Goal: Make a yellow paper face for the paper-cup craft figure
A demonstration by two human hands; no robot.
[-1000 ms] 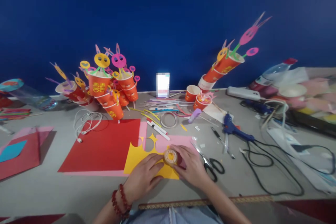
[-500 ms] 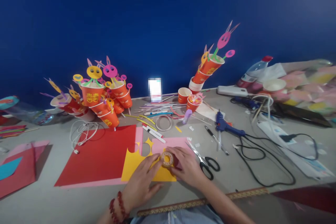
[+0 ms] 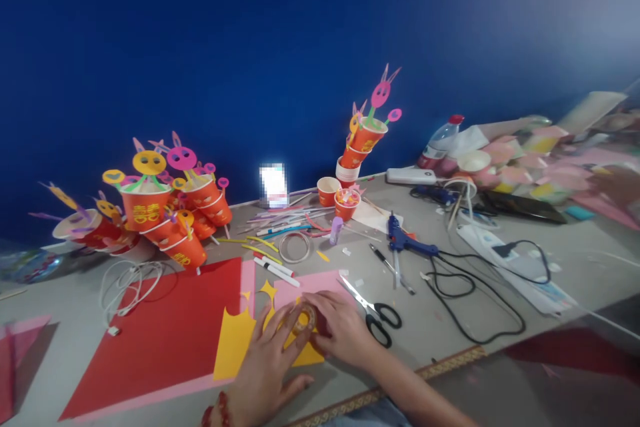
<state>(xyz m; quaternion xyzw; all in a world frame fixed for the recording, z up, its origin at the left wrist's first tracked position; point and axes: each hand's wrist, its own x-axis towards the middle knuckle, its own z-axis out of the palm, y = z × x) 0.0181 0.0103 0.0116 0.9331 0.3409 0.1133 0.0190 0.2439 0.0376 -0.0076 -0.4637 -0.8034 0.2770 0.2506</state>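
On the yellow paper (image 3: 231, 343), whose top edge has curved cut-outs, lies a small roll of tape (image 3: 306, 315). My right hand (image 3: 344, 332) curls its fingers and thumb around the roll's right side. My left hand (image 3: 273, 350) lies with fingers outstretched and spread over the yellow paper, its fingertips against the roll's left side. Under the yellow paper are a red sheet (image 3: 165, 340) and pink paper (image 3: 285, 290). Black-handled scissors (image 3: 373, 310) lie open just right of my right hand.
Red paper cups with bunny figures (image 3: 150, 200) stand at the left, and a cup stack (image 3: 357, 147) at the back. A blue glue gun (image 3: 413, 240), a power strip (image 3: 515, 273) and cables are on the right. Markers (image 3: 275, 270) lie ahead of my hands.
The view has turned to the right, so things sit further left in it. My left hand's fingers have spread and moved over the yellow paper beside the tape roll.
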